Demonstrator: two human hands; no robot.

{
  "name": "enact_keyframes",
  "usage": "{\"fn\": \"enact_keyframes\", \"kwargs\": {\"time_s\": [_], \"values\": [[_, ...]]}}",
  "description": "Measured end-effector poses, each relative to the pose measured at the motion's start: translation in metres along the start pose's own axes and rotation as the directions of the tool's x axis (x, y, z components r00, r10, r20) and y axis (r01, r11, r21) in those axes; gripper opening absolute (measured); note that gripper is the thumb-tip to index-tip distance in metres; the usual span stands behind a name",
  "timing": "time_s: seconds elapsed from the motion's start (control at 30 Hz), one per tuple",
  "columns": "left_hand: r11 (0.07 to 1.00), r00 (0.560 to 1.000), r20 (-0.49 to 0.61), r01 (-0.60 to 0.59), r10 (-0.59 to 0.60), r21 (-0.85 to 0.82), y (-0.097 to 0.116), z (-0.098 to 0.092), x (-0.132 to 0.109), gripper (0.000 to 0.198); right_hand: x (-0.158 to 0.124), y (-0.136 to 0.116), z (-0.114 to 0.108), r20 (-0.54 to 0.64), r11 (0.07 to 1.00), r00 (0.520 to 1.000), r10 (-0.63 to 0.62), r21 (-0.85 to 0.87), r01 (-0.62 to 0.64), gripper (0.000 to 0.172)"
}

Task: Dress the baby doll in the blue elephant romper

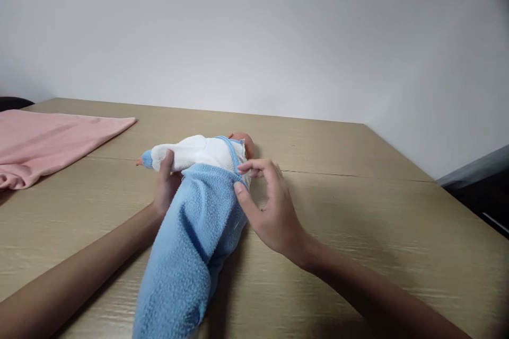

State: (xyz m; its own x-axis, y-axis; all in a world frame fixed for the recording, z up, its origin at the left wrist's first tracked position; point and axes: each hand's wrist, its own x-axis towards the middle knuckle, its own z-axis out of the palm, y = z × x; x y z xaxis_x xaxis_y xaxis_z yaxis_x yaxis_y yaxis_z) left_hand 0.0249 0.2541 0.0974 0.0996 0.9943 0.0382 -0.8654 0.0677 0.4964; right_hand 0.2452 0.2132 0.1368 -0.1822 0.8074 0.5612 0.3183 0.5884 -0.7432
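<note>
A baby doll (207,151) in a white fleecy top and blue fleecy trousers (194,233) lies tilted on its side, its head at the far end and its legs toward me. Its white sleeve with a blue cuff stretches out to the left. My left hand (167,183) is wrapped round the doll near that sleeve, thumb on top, the other fingers hidden beneath. At the doll's right side, my right hand (268,204) pinches the blue-trimmed edge of the clothing near the waist between thumb and fingertips.
The doll rests on a wooden table (338,212) with a seam running across it. A pink cloth (59,140) is spread at the left. Behind the table stands a pale wall (238,42). A dark object (485,190) sits beyond the right edge.
</note>
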Motion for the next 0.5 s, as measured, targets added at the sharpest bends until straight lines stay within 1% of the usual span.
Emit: {"fn": "enact_keyframes", "kwargs": {"time_s": [0.07, 0.1, 0.13, 0.2, 0.27, 0.33, 0.37, 0.4, 0.47, 0.5], "values": [[1.000, 1.000, 0.005, 0.003, -0.003, 0.001, -0.002, 0.005, -0.003, 0.060, 0.019, -0.019, -0.001, 0.111, 0.996, 0.991, -0.077, -0.031, 0.081, 0.011], [1.000, 1.000, 0.010, 0.008, -0.008, 0.004, -0.002, 0.006, -0.004, 0.059, 0.029, -0.025, 0.000, 0.171, 0.993, 0.981, -0.089, -0.062, 0.101, 0.009], [1.000, 1.000, 0.014, 0.009, -0.009, 0.009, -0.002, 0.006, -0.004, 0.059, 0.038, -0.030, 0.002, 0.232, 0.990, 0.970, -0.073, -0.100, 0.098, 0.013], [1.000, 1.000, 0.018, 0.006, -0.006, 0.015, -0.001, 0.006, -0.004, 0.058, 0.055, -0.037, 0.005, 0.345, 0.984, 0.938, 0.016, -0.174, 0.047, 0.023], [1.000, 1.000, 0.025, 0.003, -0.003, 0.014, 0.000, 0.005, -0.004, 0.058, 0.069, -0.039, 0.008, 0.454, 0.979, 0.884, 0.112, -0.202, -0.021, 0.028], [1.000, 0.999, 0.036, 0.021, -0.022, 0.015, 0.000, 0.003, -0.004, 0.058, 0.081, -0.039, 0.010, 0.546, 0.985, 0.824, 0.153, -0.148, -0.085, 0.030], [0.999, 0.999, 0.041, 0.032, -0.033, 0.016, 0.000, 0.003, -0.004, 0.058, 0.086, -0.039, 0.012, 0.567, 0.987, 0.808, 0.159, -0.099, -0.124, 0.029], [0.999, 0.998, 0.043, 0.040, -0.040, 0.018, 0.000, 0.003, -0.005, 0.059, 0.090, -0.037, 0.014, 0.571, 0.985, 0.805, 0.162, -0.041, -0.169, 0.027], [0.999, 0.998, 0.034, 0.046, -0.047, 0.019, -0.001, 0.003, -0.006, 0.061, 0.095, -0.032, 0.018, 0.538, 0.970, 0.828, 0.160, 0.069, -0.232, 0.023], [0.999, 0.999, 0.027, 0.044, -0.045, 0.018, 0.000, 0.003, -0.006, 0.062, 0.096, -0.029, 0.019, 0.512, 0.966, 0.845, 0.152, 0.105, -0.237, 0.022]]}}
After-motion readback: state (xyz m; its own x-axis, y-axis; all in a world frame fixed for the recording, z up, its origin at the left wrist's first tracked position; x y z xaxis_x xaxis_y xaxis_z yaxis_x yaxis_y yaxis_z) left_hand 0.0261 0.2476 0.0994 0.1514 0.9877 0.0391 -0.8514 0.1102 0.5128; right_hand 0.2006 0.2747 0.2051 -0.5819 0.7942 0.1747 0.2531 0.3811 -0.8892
